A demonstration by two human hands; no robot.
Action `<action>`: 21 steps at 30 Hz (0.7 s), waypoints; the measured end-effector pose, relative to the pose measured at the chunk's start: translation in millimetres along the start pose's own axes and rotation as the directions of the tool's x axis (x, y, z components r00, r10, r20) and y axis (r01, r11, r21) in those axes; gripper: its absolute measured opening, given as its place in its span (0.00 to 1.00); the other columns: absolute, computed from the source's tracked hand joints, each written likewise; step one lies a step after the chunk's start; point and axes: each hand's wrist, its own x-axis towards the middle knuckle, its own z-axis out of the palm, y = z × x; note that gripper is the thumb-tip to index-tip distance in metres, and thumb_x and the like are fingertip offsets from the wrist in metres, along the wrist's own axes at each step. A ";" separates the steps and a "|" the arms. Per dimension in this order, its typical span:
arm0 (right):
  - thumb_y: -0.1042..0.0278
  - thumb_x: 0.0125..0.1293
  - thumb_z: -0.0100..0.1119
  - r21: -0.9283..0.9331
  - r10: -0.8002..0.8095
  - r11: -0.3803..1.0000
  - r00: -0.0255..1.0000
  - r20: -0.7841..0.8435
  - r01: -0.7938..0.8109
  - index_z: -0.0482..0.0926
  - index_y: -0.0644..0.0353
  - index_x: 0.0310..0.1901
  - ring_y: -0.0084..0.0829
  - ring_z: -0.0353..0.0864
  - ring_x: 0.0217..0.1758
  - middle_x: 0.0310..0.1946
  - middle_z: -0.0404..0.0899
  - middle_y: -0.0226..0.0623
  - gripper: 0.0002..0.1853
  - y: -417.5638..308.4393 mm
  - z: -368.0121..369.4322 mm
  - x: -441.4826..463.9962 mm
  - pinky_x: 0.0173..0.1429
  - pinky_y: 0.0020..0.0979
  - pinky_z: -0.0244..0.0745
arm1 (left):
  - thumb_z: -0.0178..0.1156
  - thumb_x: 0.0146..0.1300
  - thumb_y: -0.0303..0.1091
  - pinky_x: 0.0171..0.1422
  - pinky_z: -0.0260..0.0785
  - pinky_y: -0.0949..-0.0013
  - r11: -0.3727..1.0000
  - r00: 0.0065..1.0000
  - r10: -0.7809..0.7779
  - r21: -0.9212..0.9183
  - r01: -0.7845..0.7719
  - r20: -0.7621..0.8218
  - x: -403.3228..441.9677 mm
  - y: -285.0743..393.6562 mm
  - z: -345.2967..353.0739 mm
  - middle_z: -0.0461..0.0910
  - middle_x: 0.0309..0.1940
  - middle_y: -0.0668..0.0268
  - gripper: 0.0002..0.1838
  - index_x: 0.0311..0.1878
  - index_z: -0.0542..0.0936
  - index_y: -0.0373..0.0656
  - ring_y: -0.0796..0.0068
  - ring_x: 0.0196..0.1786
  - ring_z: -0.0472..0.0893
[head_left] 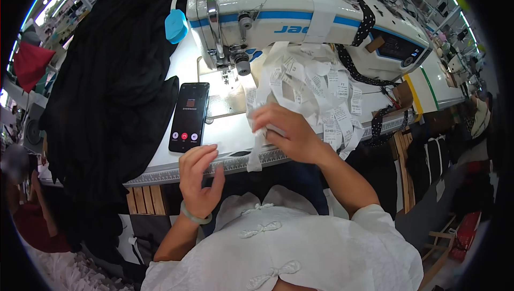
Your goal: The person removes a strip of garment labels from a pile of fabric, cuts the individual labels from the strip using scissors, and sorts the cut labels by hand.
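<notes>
My left hand [201, 176] is at the table's front edge, just below a phone, with its fingers apart and nothing held. The black phone [189, 117] lies face up with a call screen lit. To the right, my right hand [284, 130] has its fingers closed on a white label strip [256, 152], which hangs down over the table edge. Behind that hand lies a heap of white printed labels [321, 85]. The sewing machine's needle area [227, 77] is lit, left of the heap.
A white sewing machine [257, 26] spans the back of the table. Black fabric [115, 77] is piled on the left. A ruler strip [160, 175] runs along the front edge. A black dotted ribbon [350, 69] drapes on the right. Another person [40, 216] is at the far left.
</notes>
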 end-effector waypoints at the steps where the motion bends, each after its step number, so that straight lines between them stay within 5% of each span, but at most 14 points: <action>1: 0.79 0.56 0.56 0.093 0.010 0.996 1.000 0.006 -0.010 0.78 0.61 0.39 0.38 0.78 0.52 0.47 0.78 0.39 0.09 -6.3 -5.3 -12.6 0.55 0.35 0.72 | 0.67 0.49 0.18 0.67 0.64 0.56 0.999 0.999 0.023 -0.027 -0.022 0.036 6.6 3.9 6.2 0.76 0.58 0.53 0.27 0.56 0.75 0.38 0.53 0.61 0.74; 4: 0.82 0.53 0.54 0.324 0.059 0.943 0.997 0.052 -0.073 0.79 0.62 0.39 0.36 0.79 0.52 0.47 0.78 0.38 0.11 -11.0 -25.6 -49.0 0.57 0.33 0.71 | 0.71 0.43 0.21 0.71 0.58 0.53 0.992 0.981 0.058 -0.118 -0.036 0.185 33.5 19.3 34.0 0.69 0.65 0.52 0.38 0.63 0.71 0.40 0.50 0.69 0.66; 7: 0.87 0.50 0.50 0.312 0.025 0.948 0.995 0.100 -0.055 0.79 0.63 0.43 0.36 0.78 0.51 0.49 0.77 0.40 0.18 8.3 -39.3 -66.5 0.57 0.32 0.71 | 0.69 0.46 0.23 0.72 0.55 0.51 0.985 0.928 0.174 -0.054 -0.165 0.331 61.1 31.3 58.1 0.70 0.65 0.55 0.33 0.59 0.74 0.41 0.51 0.71 0.64; 10: 0.86 0.52 0.51 0.381 0.230 0.915 0.949 -0.215 -0.135 0.76 0.63 0.51 0.37 0.78 0.50 0.52 0.74 0.42 0.22 10.2 -31.7 -77.0 0.57 0.33 0.72 | 0.63 0.46 0.20 0.72 0.55 0.48 0.964 0.870 0.264 -0.087 -0.251 0.416 65.1 16.5 80.1 0.75 0.58 0.57 0.24 0.51 0.77 0.38 0.55 0.67 0.69; 12: 0.84 0.52 0.59 0.102 0.193 0.980 0.922 -0.336 -0.168 0.69 0.59 0.63 0.40 0.75 0.54 0.59 0.67 0.45 0.33 15.2 -45.2 -72.0 0.59 0.36 0.71 | 0.61 0.44 0.19 0.72 0.55 0.47 0.968 0.879 0.230 -0.196 -0.160 0.417 64.6 14.7 82.1 0.77 0.54 0.55 0.23 0.49 0.77 0.37 0.55 0.65 0.71; 13: 0.82 0.51 0.61 -0.112 0.172 0.965 0.892 -0.417 -0.238 0.68 0.58 0.65 0.41 0.73 0.55 0.60 0.66 0.45 0.35 13.0 -48.6 -68.2 0.59 0.37 0.71 | 0.59 0.48 0.17 0.65 0.65 0.53 0.968 0.901 0.207 -0.214 -0.132 0.380 61.1 17.0 75.0 0.79 0.47 0.51 0.22 0.50 0.76 0.34 0.53 0.55 0.78; 15: 0.79 0.48 0.68 -0.512 0.026 0.810 0.889 -0.457 -0.286 0.64 0.54 0.70 0.45 0.69 0.60 0.65 0.61 0.47 0.44 21.7 -60.1 -57.8 0.62 0.40 0.67 | 0.59 0.48 0.16 0.58 0.69 0.57 0.949 0.902 0.076 -0.309 0.065 0.426 43.8 20.9 52.4 0.79 0.45 0.52 0.22 0.51 0.75 0.34 0.51 0.49 0.79; 16: 0.78 0.47 0.69 -0.565 0.027 0.762 0.886 -0.462 -0.318 0.64 0.53 0.70 0.46 0.69 0.60 0.65 0.61 0.47 0.44 27.8 -65.4 -53.2 0.63 0.41 0.66 | 0.60 0.49 0.16 0.54 0.72 0.59 0.923 0.893 0.010 -0.348 0.165 0.451 33.2 23.2 39.5 0.79 0.43 0.52 0.22 0.51 0.74 0.33 0.49 0.46 0.80; 18: 0.77 0.46 0.70 -0.660 0.025 0.651 0.879 -0.475 -0.375 0.64 0.52 0.70 0.48 0.70 0.60 0.65 0.61 0.48 0.45 38.1 -73.6 -43.9 0.64 0.42 0.64 | 0.58 0.49 0.16 0.43 0.73 0.61 0.918 0.904 0.054 -0.378 0.122 0.424 14.4 28.4 13.3 0.78 0.39 0.48 0.19 0.48 0.75 0.31 0.48 0.39 0.81; 21: 0.81 0.47 0.66 -0.675 0.045 0.668 0.923 -0.383 -0.312 0.69 0.52 0.67 0.47 0.73 0.57 0.60 0.71 0.44 0.41 46.4 -92.3 -38.4 0.62 0.43 0.66 | 0.61 0.49 0.19 0.34 0.71 0.63 0.891 0.893 -0.044 -0.387 0.238 0.448 -27.9 18.3 -16.0 0.78 0.28 0.52 0.11 0.38 0.79 0.33 0.54 0.28 0.80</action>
